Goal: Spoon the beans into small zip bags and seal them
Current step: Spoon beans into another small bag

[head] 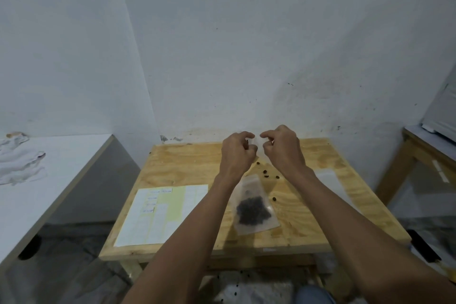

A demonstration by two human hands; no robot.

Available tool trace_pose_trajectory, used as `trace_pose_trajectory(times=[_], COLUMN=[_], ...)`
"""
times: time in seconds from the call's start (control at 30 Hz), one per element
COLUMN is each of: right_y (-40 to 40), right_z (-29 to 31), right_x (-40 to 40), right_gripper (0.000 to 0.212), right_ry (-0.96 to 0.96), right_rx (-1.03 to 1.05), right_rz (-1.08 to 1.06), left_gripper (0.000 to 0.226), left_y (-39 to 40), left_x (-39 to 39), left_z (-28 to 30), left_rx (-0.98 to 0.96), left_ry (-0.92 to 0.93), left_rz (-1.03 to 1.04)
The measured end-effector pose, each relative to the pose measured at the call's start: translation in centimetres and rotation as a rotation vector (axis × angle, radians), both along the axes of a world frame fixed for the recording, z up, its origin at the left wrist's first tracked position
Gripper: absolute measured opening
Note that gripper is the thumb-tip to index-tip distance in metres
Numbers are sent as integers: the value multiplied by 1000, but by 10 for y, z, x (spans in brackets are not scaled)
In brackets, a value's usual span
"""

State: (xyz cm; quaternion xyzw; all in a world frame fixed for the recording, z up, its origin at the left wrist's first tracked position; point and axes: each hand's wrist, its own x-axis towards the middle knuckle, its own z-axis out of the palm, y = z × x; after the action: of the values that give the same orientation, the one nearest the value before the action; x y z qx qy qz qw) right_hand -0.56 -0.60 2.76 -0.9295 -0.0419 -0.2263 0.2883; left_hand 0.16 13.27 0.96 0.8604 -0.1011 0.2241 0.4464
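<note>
My left hand and my right hand are raised side by side over the far part of the wooden table. Their fingers are curled and pinch toward each other. Between them I make out a faint, clear small zip bag, hard to see against the wall. A small dark speck shows at the fingertips of each hand. Nearer to me a filled zip bag lies flat on the table with dark beans inside. A few loose beans are scattered on the wood beyond it.
A sheet of labels lies on the table's left half. Clear flat plastic lies at the right. A white counter with crumpled cloth stands to the left, another table to the right. Spilled beans dot the floor.
</note>
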Motion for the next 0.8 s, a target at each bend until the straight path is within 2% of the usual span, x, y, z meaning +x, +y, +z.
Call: trace_pose_trajectory(times=[0.13, 0.2, 0.27, 0.37, 0.47, 0.67, 0.8], right_y=[-2, -2, -1, 3, 4, -1, 2], right_z=[11, 19, 26, 34, 40, 37, 34], right_x=[2, 4, 5, 4, 2, 2, 3], right_gripper=[37, 38, 38, 39, 38, 31, 26], right_ry=[-95, -138, -153, -133, -81, 61, 139], right_rx=[26, 66, 137, 254, 383, 623, 745], right_rz=[77, 116, 146, 197, 225, 302, 359], left_gripper=[36, 49, 70, 93, 76, 116, 104], left_y=[5, 8, 12, 13, 13, 25, 29], left_x=[-2, -1, 2, 1, 0, -5, -1], left_z=[5, 8, 9, 10, 12, 12, 8], left_rx=[-54, -102, -51, -29, -51, -29, -10], left_ry=[-61, -82, -115, -205, -293, -228, -247], left_rz=[-58, -159, -241, -217, -130, -128, -75])
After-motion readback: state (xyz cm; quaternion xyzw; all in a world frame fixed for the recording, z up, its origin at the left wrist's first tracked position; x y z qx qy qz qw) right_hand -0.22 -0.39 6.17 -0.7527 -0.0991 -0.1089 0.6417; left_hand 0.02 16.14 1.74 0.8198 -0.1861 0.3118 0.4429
